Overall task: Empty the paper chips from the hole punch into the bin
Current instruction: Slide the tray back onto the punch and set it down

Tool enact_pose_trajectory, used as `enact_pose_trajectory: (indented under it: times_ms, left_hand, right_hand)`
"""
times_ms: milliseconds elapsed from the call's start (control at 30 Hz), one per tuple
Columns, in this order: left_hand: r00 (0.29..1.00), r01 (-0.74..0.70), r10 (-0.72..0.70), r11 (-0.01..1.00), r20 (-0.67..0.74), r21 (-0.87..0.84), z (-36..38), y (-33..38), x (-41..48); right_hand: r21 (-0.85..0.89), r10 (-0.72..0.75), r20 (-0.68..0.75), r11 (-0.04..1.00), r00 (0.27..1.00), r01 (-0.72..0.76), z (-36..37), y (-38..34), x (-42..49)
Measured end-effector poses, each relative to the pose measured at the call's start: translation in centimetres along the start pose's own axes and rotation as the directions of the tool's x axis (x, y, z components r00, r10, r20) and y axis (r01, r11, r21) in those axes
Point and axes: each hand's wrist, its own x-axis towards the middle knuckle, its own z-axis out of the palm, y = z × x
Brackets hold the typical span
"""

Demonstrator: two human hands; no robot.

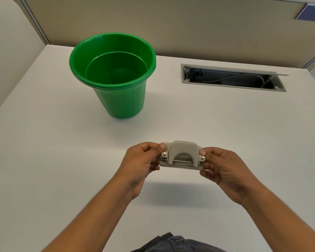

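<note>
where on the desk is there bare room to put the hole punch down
Bare desk lies between the green bin and the hands, right of the bin below the open cable slot, and left of the left hand. The only crowded spot is where both hands hold the hole punch.

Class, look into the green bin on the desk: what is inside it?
The green bin shows only its own dark green floor and walls; no paper chips are visible. The near inner wall is hidden behind the rim.
</note>
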Motion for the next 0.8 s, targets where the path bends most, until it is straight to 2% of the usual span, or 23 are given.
enact_pose_trajectory:
  times_ms: [200, 400, 667, 800]
  left_hand:
    - [0.987, -0.128, 0.141, 0.977, -0.072, 0.169, 0.3, -0.4, 0.4]
    - [0.972, -0.177, 0.207, 0.957, -0.112, 0.230, 0.7, -1.0, 0.7]
    - [0.986, -0.053, 0.091, 0.965, -0.141, 0.257, 0.1, -2.7, 1.7]
    - [0.976, -0.007, 0.067, 0.961, -0.206, 0.277, 0.1, -4.0, 2.7]
  right_hand:
    - [-0.007, -0.043, -0.010, 0.999, 0.999, 0.043, 0.0, 0.1, 0.2]
    - [-0.044, -0.067, -0.045, 0.997, 0.997, 0.065, -0.1, 0.5, 0.5]
    - [-0.152, -0.034, -0.127, 0.988, 0.991, 0.014, -0.9, 2.0, 1.9]
    - [-0.117, -0.010, -0.202, 0.993, 0.979, -0.014, -1.0, 3.5, 3.1]
